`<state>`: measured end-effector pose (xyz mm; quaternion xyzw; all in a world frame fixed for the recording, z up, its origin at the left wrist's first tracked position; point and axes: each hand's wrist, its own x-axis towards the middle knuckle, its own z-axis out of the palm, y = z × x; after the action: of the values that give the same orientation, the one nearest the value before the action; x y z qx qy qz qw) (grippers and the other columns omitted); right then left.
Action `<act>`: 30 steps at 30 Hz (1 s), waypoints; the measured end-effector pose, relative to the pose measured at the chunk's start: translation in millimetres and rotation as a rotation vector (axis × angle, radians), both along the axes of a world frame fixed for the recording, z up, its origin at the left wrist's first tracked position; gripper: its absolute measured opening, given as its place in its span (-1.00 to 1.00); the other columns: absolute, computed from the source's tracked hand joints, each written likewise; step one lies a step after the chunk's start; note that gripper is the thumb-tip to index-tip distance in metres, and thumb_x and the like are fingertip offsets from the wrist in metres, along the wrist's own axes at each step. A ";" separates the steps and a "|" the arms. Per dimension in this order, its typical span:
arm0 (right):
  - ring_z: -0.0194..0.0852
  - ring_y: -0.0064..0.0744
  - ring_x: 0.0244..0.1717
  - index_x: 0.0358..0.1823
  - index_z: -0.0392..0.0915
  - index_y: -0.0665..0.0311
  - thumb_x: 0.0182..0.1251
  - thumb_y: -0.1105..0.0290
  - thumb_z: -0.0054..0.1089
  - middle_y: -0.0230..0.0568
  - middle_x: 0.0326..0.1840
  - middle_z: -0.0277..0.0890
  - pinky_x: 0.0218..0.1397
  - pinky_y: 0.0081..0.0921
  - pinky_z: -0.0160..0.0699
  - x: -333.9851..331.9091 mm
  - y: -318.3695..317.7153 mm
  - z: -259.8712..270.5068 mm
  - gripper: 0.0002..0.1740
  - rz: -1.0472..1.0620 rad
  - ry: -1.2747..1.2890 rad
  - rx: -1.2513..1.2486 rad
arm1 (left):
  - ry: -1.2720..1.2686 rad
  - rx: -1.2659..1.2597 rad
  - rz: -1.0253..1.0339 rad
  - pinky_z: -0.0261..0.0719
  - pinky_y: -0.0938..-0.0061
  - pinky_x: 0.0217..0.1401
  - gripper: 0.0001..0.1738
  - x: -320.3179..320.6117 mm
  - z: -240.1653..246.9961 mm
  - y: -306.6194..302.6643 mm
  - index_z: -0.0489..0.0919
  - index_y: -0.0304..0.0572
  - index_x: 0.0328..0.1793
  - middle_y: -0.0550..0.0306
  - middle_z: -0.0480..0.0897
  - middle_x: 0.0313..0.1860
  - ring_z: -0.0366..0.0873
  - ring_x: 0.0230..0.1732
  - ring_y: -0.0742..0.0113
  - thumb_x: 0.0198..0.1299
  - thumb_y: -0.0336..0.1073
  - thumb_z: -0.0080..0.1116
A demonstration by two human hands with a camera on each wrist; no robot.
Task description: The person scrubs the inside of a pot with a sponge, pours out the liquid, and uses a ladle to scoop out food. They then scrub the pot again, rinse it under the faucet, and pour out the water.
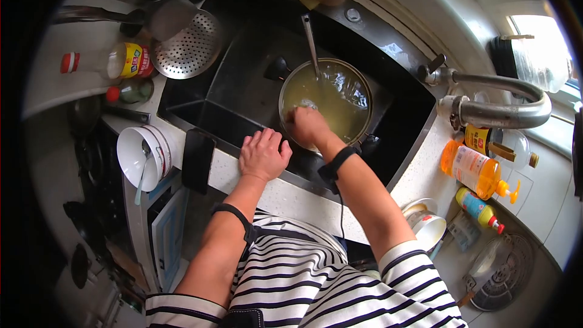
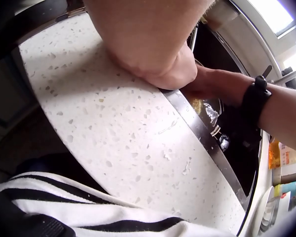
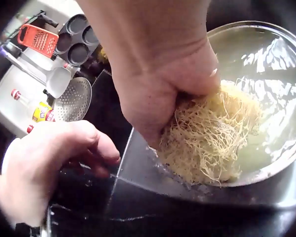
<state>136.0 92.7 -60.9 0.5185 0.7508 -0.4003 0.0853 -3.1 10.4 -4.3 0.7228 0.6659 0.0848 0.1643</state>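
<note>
A round metal pot with black side handles sits in the dark sink, filled with cloudy yellow-green water. My right hand is at the near left side of the pot, gripping a tangled, straw-coloured loofah against the rim. Part of the loofah lies over the water in the right wrist view. On the sink's front edge rests my left hand, fingers spread and holding nothing. A long metal handle leans out of the pot's far side; its lower end is hidden in the water.
A faucet curves in from the right, near an orange soap bottle. Stacked white bowls with a spoon stand left of the sink, next to a dark phone-like slab. A perforated skimmer lies at the back left.
</note>
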 end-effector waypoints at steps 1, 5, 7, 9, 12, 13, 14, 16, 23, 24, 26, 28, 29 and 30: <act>0.64 0.06 -0.11 -0.25 0.67 0.20 0.13 0.34 0.16 0.05 -0.23 0.66 -0.02 -0.19 0.62 -1.6 0.4 -1.6 -0.80 -0.103 0.033 0.011 | 0.002 0.006 -0.004 0.46 0.20 -0.17 -0.84 -0.1 0.4 1.1 0.59 -0.08 -0.35 0.17 0.60 -0.28 0.56 -0.21 0.12 0.07 -0.18 0.16; 0.63 0.01 -0.08 -0.23 0.67 0.14 0.16 0.31 0.16 -0.04 -0.18 0.67 -0.01 -0.16 0.60 22.0 -11.2 6.5 -0.80 0.131 -0.041 -0.075 | -0.002 0.013 -0.013 0.46 0.21 -0.17 -0.84 -0.3 -0.2 0.8 0.60 -0.08 -0.34 0.18 0.60 -0.27 0.56 -0.21 0.12 0.08 -0.18 0.16; 0.65 -0.08 -0.06 -0.21 0.68 0.10 0.21 0.31 0.13 -0.13 -0.16 0.68 -0.04 -0.18 0.61 51.6 -18.6 8.4 -0.80 0.380 -0.148 -0.019 | -0.006 0.014 -0.008 0.46 0.21 -0.17 -0.84 -0.5 -0.9 -0.2 0.60 -0.08 -0.33 0.18 0.60 -0.27 0.56 -0.21 0.12 0.08 -0.19 0.16; 0.65 -0.18 -0.05 -0.21 0.69 0.06 0.25 0.31 0.07 -0.21 -0.16 0.68 -0.09 -0.24 0.61 79.7 -18.4 8.3 -0.79 0.575 -0.309 0.121 | -0.013 0.011 -0.008 0.45 0.22 -0.16 -0.84 -0.4 -0.9 -0.1 0.60 -0.08 -0.33 0.18 0.60 -0.27 0.56 -0.20 0.13 0.08 -0.19 0.16; 0.68 -0.22 -0.11 -0.30 0.69 0.01 0.22 0.30 0.04 -0.24 -0.26 0.67 -0.17 -0.24 0.61 110.8 -8.0 3.0 -0.80 0.725 -0.399 0.288 | -0.022 0.005 -0.006 0.45 0.22 -0.16 -0.84 0.3 -0.5 0.1 0.60 -0.09 -0.33 0.18 0.60 -0.26 0.56 -0.20 0.13 0.09 -0.20 0.15; 0.69 -0.21 -0.15 -0.35 0.68 0.00 0.20 0.29 0.04 -0.24 -0.31 0.67 -0.19 -0.22 0.62 114.5 -4.4 0.0 -0.81 0.755 -0.402 0.339 | -0.026 0.005 -0.003 0.45 0.22 -0.16 -0.84 0.3 -1.0 -0.3 0.60 -0.09 -0.33 0.18 0.59 -0.26 0.56 -0.20 0.13 0.09 -0.20 0.15; 0.69 -0.18 -0.16 -0.35 0.69 0.01 0.20 0.29 0.05 -0.21 -0.31 0.66 -0.18 -0.21 0.62 114.3 -5.2 -3.6 -0.81 0.730 -0.367 0.310 | -0.026 0.003 0.000 0.45 0.22 -0.16 -0.84 -0.8 -1.3 -0.8 0.60 -0.09 -0.33 0.17 0.59 -0.26 0.56 -0.20 0.12 0.09 -0.20 0.15; 0.68 -0.13 -0.16 -0.35 0.70 0.03 0.21 0.29 0.05 -0.15 -0.32 0.66 -0.15 -0.19 0.61 107.3 -7.7 -4.8 -0.80 0.680 -0.291 0.252 | -0.028 0.004 0.004 0.45 0.21 -0.16 -0.84 -1.6 -1.0 -0.1 0.60 -0.08 -0.33 0.16 0.59 -0.26 0.56 -0.20 0.12 0.09 -0.20 0.15; 0.64 0.00 -0.08 -0.19 0.67 0.05 0.23 0.29 0.06 -0.05 -0.20 0.67 -0.02 -0.18 0.61 31.1 -20.4 -3.4 -0.78 0.114 -0.029 -0.086 | -0.014 -0.027 0.005 0.45 0.20 -0.15 -0.84 -1.0 1.2 0.5 0.59 -0.09 -0.35 0.15 0.60 -0.25 0.56 -0.20 0.11 0.09 -0.19 0.15; 0.64 -0.01 -0.07 -0.17 0.66 0.04 0.24 0.30 0.05 -0.06 -0.19 0.67 -0.02 -0.19 0.62 35.4 -25.2 -0.5 -0.78 0.136 -0.014 -0.070 | -0.014 -0.022 0.002 0.45 0.20 -0.15 -0.84 -0.7 0.5 -0.8 0.59 -0.09 -0.34 0.15 0.60 -0.25 0.56 -0.20 0.11 0.09 -0.19 0.15; 0.65 -0.03 -0.07 -0.13 0.65 0.03 0.26 0.31 0.03 -0.07 -0.17 0.67 -0.03 -0.20 0.62 52.8 -26.0 7.9 -0.77 0.230 -0.064 -0.046 | -0.017 -0.004 0.000 0.45 0.20 -0.15 -0.84 -0.7 -1.2 -0.4 0.59 -0.09 -0.34 0.15 0.60 -0.25 0.56 -0.19 0.12 0.09 -0.19 0.15; 0.65 -0.05 -0.08 -0.11 0.64 0.02 0.27 0.33 0.02 -0.09 -0.15 0.67 -0.05 -0.20 0.62 86.7 -22.7 17.1 -0.76 0.377 -0.184 -0.044 | -0.016 -0.024 0.001 0.46 0.21 -0.14 -0.83 -0.9 0.0 0.0 0.59 -0.09 -0.33 0.16 0.60 -0.24 0.56 -0.18 0.12 0.09 -0.19 0.15; 0.65 -0.07 -0.07 -0.12 0.64 0.01 0.27 0.34 0.01 -0.10 -0.14 0.66 -0.05 -0.21 0.62 102.5 -17.1 20.4 -0.76 0.399 -0.254 -0.024 | -0.016 -0.034 0.002 0.46 0.21 -0.13 -0.83 -0.8 0.3 0.3 0.59 -0.09 -0.32 0.17 0.60 -0.23 0.57 -0.18 0.13 0.09 -0.19 0.15; 0.64 -0.10 -0.07 -0.13 0.64 0.01 0.27 0.35 0.00 -0.11 -0.12 0.65 -0.06 -0.23 0.62 115.1 -12.5 21.9 -0.76 0.419 -0.325 -0.006 | -0.011 -0.035 0.003 0.46 0.21 -0.13 -0.83 -0.4 0.9 -0.3 0.60 -0.09 -0.32 0.17 0.61 -0.23 0.57 -0.17 0.13 0.09 -0.19 0.15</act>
<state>251.1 80.2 -39.0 0.4089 0.8170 -0.2876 0.2873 -3.4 10.1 -3.4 0.7183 0.6675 0.0774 0.1802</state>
